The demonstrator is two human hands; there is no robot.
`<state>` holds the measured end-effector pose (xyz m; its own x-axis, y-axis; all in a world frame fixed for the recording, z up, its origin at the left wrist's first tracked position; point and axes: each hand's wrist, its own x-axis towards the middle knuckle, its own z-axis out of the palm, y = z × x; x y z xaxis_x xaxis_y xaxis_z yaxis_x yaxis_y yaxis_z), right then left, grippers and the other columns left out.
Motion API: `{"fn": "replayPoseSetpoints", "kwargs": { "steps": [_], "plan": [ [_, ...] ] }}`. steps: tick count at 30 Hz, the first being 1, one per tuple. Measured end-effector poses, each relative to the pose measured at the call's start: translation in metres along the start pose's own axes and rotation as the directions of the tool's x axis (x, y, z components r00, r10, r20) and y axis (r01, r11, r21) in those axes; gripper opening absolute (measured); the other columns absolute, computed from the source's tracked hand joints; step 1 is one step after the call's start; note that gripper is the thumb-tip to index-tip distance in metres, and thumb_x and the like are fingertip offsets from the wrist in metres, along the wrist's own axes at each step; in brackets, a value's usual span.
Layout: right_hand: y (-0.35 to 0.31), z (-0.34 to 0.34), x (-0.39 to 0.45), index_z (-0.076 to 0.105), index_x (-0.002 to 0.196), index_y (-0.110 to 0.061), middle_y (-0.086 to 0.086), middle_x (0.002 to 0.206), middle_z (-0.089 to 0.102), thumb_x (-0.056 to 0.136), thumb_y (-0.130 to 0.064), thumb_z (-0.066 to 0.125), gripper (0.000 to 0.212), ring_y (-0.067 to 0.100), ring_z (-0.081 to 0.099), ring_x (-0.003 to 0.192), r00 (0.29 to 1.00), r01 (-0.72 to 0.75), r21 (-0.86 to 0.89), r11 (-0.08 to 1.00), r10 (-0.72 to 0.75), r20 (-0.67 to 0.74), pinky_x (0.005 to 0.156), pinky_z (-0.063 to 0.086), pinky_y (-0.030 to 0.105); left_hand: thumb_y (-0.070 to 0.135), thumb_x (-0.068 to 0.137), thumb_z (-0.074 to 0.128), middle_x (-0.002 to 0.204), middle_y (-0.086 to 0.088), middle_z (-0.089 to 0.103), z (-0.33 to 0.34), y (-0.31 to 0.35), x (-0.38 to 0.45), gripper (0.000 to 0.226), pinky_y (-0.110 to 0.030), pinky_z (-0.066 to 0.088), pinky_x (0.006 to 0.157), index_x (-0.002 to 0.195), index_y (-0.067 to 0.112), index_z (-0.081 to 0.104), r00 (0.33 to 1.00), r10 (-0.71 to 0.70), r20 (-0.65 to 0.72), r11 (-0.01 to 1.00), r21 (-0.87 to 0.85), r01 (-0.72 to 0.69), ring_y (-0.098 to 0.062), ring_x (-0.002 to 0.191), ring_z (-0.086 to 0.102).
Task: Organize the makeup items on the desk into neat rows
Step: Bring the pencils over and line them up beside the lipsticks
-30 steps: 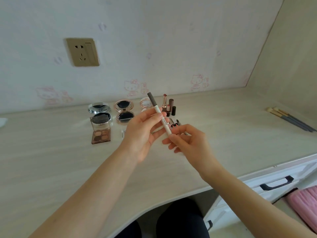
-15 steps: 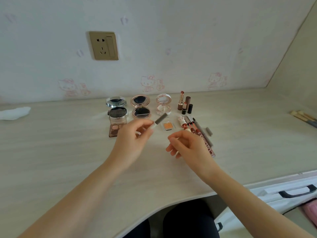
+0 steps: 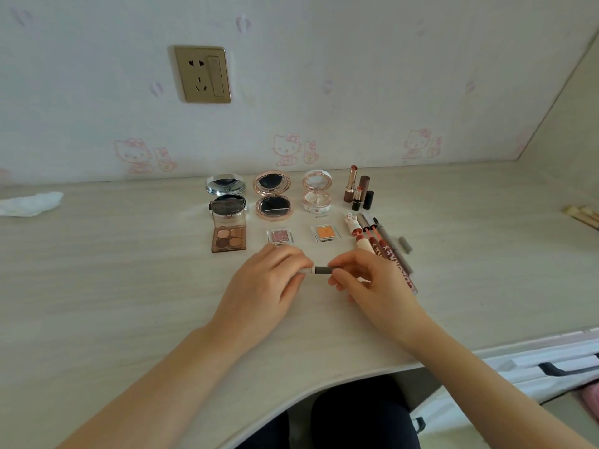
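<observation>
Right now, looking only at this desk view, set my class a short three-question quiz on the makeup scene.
1. True or false: both hands hold the pencil.
2. Which single pan lies left: A pink, B orange?
3. How many round compacts stand open in the back row?

Key: 1 true: left hand, right hand. 2 A. 3 three: silver, rose-gold, white.

Three compacts (image 3: 274, 196) line the desk's (image 3: 129, 286) back, palettes (image 3: 228, 238) before them, lipsticks (image 3: 358, 189) at right.
</observation>
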<state>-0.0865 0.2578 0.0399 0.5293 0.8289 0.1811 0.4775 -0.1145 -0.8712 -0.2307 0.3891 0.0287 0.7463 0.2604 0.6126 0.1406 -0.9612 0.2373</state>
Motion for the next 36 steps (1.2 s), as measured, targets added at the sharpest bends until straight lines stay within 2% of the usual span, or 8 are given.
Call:
{"fn": "replayPoseSetpoints", "kwargs": {
  "steps": [5, 10, 12, 14, 20, 24, 27, 36],
  "plan": [
    [0.002, 0.0, -0.001, 0.065, 0.107, -0.024, -0.014, 0.092, 0.066, 0.092, -0.014, 0.057, 0.019, -0.001, 0.059, 0.091, 0.99, 0.129, -0.166, 0.978, -0.118, 0.076, 0.074, 0.046, 0.01, 0.034, 0.091, 0.053, 0.082, 0.008, 0.062, 0.0, 0.005, 0.001, 0.023, -0.031, 0.047, 0.064, 0.095, 0.016, 0.066, 0.999, 0.039, 0.038, 0.993, 0.112, -0.043, -0.017, 0.079, 0.055],
    [0.013, 0.008, -0.001, 0.07, 0.11, -0.017, -0.005, 0.09, 0.061, 0.092, -0.014, 0.059, 0.021, 0.0, 0.054, 0.08, 0.941, 0.337, -0.272, 0.901, -0.333, 0.062, 0.074, 0.04, 0.008, 0.042, 0.091, 0.048, 0.067, 0.007, 0.057, 0.001, 0.004, -0.001, 0.032, -0.031, 0.044, 0.044, 0.079, 0.017, 0.064, 1.0, 0.016, -0.005, 0.989, 0.145, -0.015, -0.013, 0.066, 0.056],
    [0.016, 0.01, -0.001, 0.07, 0.109, -0.016, -0.004, 0.089, 0.06, 0.092, -0.018, 0.057, 0.022, 0.002, 0.054, 0.08, 0.92, 0.381, -0.291, 0.878, -0.39, 0.028, 0.075, 0.041, 0.013, 0.045, 0.09, 0.047, 0.063, 0.009, 0.056, 0.002, 0.005, -0.001, 0.035, -0.029, 0.041, 0.039, 0.074, 0.018, 0.062, 1.0, 0.0, -0.015, 0.986, 0.166, 0.002, -0.012, 0.062, 0.056],
    [0.017, 0.011, -0.002, 0.071, 0.109, -0.016, -0.003, 0.089, 0.06, 0.093, -0.024, 0.054, 0.025, 0.014, 0.056, 0.081, 0.902, 0.408, -0.328, 0.852, -0.431, 0.003, 0.078, 0.043, 0.023, 0.049, 0.089, 0.045, 0.06, 0.008, 0.055, 0.003, 0.005, 0.001, 0.037, -0.028, 0.039, 0.037, 0.071, 0.02, 0.06, 1.0, -0.016, -0.012, 0.983, 0.182, 0.018, -0.012, 0.059, 0.055],
    [0.017, 0.011, -0.005, 0.072, 0.108, -0.014, -0.001, 0.085, 0.061, 0.095, -0.03, 0.05, 0.03, 0.021, 0.055, 0.079, 0.859, 0.446, -0.402, 0.799, -0.508, -0.056, 0.093, 0.033, 0.013, 0.054, 0.094, 0.037, 0.052, 0.006, 0.05, 0.003, 0.006, 0.001, 0.039, -0.027, 0.035, 0.033, 0.072, 0.024, 0.047, 1.0, -0.001, 0.017, 0.981, 0.195, -0.002, -0.016, 0.043, 0.049],
    [0.02, 0.012, -0.005, 0.073, 0.107, -0.014, -0.002, 0.087, 0.062, 0.095, -0.03, 0.051, 0.03, 0.02, 0.054, 0.083, 0.836, 0.454, -0.464, 0.761, -0.543, -0.072, 0.086, 0.045, 0.03, 0.059, 0.094, 0.031, 0.047, 0.005, 0.049, 0.004, 0.007, 0.001, 0.043, -0.027, 0.035, 0.034, 0.071, 0.024, 0.042, 0.998, -0.03, 0.048, 0.977, 0.214, 0.019, -0.02, 0.038, 0.048],
    [0.02, 0.012, -0.005, 0.073, 0.106, -0.014, -0.003, 0.088, 0.063, 0.095, -0.03, 0.05, 0.03, 0.018, 0.053, 0.084, 0.824, 0.463, -0.491, 0.738, -0.563, -0.069, 0.077, 0.048, 0.033, 0.062, 0.093, 0.027, 0.044, 0.005, 0.048, 0.004, 0.007, 0.001, 0.047, -0.026, 0.035, 0.034, 0.069, 0.024, 0.041, 0.997, -0.049, 0.065, 0.97, 0.24, 0.032, -0.019, 0.037, 0.047],
    [0.023, 0.013, -0.006, 0.073, 0.105, -0.015, -0.001, 0.089, 0.064, 0.092, -0.022, 0.056, 0.023, 0.017, 0.053, 0.085, 0.796, 0.466, -0.567, 0.679, -0.602, -0.067, 0.079, 0.049, 0.033, 0.077, 0.081, 0.009, 0.052, 0.007, 0.048, -0.001, 0.008, 0.001, 0.059, -0.028, 0.034, 0.047, 0.069, 0.027, 0.038, 0.97, -0.189, 0.152, 0.957, 0.249, 0.147, -0.02, 0.053, 0.053]
  ]
}}
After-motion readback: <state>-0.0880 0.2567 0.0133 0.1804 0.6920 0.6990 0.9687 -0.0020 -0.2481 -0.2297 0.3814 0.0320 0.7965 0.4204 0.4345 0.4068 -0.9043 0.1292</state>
